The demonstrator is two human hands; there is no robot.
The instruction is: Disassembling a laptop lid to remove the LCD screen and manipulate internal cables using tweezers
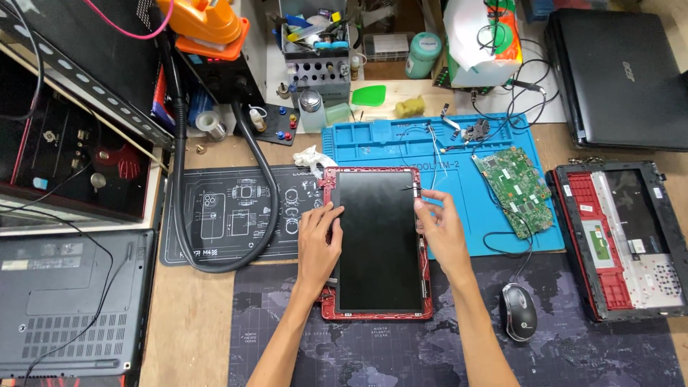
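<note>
Top-down head view, repair table [193,322]. Dark screen panel [378,240] lies flat in a red laptop lid frame [376,314], centre of view, long axis running away from the person, near to far. The frame sits partly on a dark map-print mat [573,344] and partly on the blue work mat [473,154].

Left hand [319,240] rests on the panel's left long edge, around the upper half, fingers spread flat on the glass, thumb toward the frame rim. Open hand pressing or steadying, not closed around anything.

Right hand [441,229] is at the panel's right long edge, upper half, fingertips curled at the edge near a thin wire [430,154] that runs up onto the blue mat. Looks like a light pinch at the edge or the wire; cannot tell which, too small.

Key relation: the panel lies between the two hands, each on one long side at about the same height, so both are equally near. The far short edge is beyond both hands, the near short edge is closest to the person's body.

Around: green circuit board [517,188] on the blue mat, right of the panel, apart from it. Mouse [517,312] near the right forearm. Opened laptop base [622,240] at far right, closed black laptop [620,72] above it. Another dark laptop [68,301] at lower left. Black hose [247,193] loops over a grey printed mat [229,215] left of the panel. White tissue wad [312,158] by the frame's far left corner.
</note>
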